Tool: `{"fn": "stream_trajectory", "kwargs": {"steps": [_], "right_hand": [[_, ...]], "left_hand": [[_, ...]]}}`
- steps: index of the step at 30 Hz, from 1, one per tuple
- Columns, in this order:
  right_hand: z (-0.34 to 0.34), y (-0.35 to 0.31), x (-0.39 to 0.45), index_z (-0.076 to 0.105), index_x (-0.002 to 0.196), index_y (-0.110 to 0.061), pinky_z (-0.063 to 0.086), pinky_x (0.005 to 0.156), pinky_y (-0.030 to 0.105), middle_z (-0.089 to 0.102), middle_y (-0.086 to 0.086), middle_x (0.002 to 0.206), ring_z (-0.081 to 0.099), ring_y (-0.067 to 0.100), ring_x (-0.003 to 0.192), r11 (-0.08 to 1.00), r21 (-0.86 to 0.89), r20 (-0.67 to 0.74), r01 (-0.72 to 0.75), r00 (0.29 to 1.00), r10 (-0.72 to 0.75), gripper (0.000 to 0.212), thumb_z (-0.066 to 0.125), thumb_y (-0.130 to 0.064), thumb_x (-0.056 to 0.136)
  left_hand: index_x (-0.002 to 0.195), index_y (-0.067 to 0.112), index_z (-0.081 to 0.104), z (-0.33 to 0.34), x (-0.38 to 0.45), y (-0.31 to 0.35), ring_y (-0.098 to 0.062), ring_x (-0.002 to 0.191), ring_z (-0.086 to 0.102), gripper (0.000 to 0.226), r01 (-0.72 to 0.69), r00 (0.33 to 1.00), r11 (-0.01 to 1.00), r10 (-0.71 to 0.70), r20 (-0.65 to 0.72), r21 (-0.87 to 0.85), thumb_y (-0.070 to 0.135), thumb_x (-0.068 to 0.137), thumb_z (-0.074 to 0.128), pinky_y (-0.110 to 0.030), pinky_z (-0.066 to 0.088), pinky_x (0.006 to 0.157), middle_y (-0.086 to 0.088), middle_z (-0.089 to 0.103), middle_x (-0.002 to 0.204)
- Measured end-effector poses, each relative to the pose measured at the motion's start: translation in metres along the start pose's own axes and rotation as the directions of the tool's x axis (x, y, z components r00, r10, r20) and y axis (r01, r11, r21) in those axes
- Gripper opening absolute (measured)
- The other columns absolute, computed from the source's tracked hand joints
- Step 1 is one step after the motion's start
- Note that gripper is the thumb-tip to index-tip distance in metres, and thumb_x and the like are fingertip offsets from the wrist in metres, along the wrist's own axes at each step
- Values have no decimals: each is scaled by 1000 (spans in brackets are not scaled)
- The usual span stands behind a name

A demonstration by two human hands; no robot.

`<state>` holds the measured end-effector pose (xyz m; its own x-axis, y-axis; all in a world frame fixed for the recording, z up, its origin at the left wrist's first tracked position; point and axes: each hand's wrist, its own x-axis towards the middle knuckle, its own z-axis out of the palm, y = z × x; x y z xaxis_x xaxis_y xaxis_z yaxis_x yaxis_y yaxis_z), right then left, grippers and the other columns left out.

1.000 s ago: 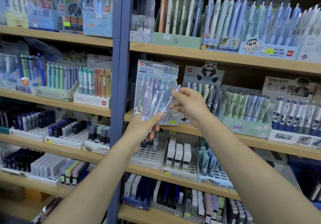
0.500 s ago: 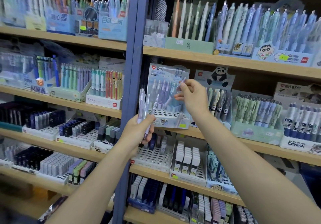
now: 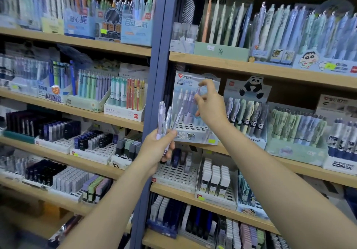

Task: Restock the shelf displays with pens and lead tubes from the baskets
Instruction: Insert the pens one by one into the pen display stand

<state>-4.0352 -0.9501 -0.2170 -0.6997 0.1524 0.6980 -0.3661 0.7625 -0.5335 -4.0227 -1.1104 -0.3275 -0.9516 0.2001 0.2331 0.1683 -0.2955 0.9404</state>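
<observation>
Head view, left hand point(image 3: 157, 148) gripping about three clear pens point(image 3: 161, 120) upright, tips down, caps up, in front of blue shelf post point(image 3: 154, 86), right hand point(image 3: 209, 103) pinching one pen point(image 3: 197, 92) near vertical, over holed display box point(image 3: 194, 113) on middle shelf point(image 3: 289, 163)

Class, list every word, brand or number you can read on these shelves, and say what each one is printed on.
"CONAN": white pen display box, lower right.
"HB": dark lead tubes, left shelf.
"100": price tags on the white lead tube tray.
"45": round sticker on the blue pen box.
Chinese characters on blue top-shelf boxes: not read.
Yellow price stickers: too small.
</observation>
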Motion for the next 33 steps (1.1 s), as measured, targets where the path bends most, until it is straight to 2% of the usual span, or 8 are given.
{"fn": "stream_trajectory", "kwargs": {"steps": [3,6,10,13,18,22,26,33], "right_hand": [[3,2,2,47,111,-31,54,55,39,66,9,77,64,29,63,995,-87,16,56,998,-55,16,55,-21,102],[2,6,1,57,125,-25,43,55,28,60,0,75,55,16,61,986,-147,45,84,996,-78,23,56,-28,102],[-8,3,-4,58,131,-23,43,54,28,55,-4,72,50,14,59,996,-76,27,51,998,-49,28,52,-29,104],[-13,-4,-15,66,111,-14,46,57,30,63,3,75,53,13,53,996,87,34,5,999,-8,25,51,-32,103],[-16,-6,-36,65,85,-10,48,48,27,69,1,72,58,16,49,943,248,330,-220,935,132,28,66,-36,96],[-27,8,-36,67,91,-5,51,54,25,64,5,77,60,15,58,809,454,366,-373,906,212,17,66,-21,97],[-36,14,-34,65,115,6,53,55,25,61,5,80,59,15,60,627,614,388,-479,875,289,30,65,-17,97],[-38,20,-32,67,112,-1,60,69,30,63,9,81,63,15,64,767,533,224,-356,934,278,19,64,-13,98]], "left_hand": [[110,13,61,-3,1,-1,-13,44,43,25,12,1000,1000,-12,-2,-9,32,96,67,-21,30,40,0,58,63],[111,13,62,-3,2,-3,-13,45,44,26,10,1000,1000,-10,4,-12,33,96,67,-22,31,41,0,59,64],[108,16,63,0,2,-2,-12,46,45,20,-3,1000,999,4,17,-53,28,94,69,-21,31,40,0,59,66],[103,19,64,3,3,-1,-11,46,44,16,-16,1000,995,18,14,-94,25,91,73,-19,30,39,0,58,66],[102,20,66,17,4,-1,-12,46,43,18,-37,999,999,37,-1,-27,30,89,75,-21,30,40,0,60,66],[108,13,67,23,1,-3,-15,45,42,33,-2,1000,1000,3,31,-20,44,95,64,-20,27,36,-3,65,72],[95,17,64,25,-2,-7,-14,46,38,18,-20,1000,999,19,14,26,35,96,67,-22,26,39,-2,63,72],[104,16,65,29,-2,-6,-13,45,32,23,-38,999,999,38,-14,26,37,95,66,-24,26,41,-2,55,65]]}}
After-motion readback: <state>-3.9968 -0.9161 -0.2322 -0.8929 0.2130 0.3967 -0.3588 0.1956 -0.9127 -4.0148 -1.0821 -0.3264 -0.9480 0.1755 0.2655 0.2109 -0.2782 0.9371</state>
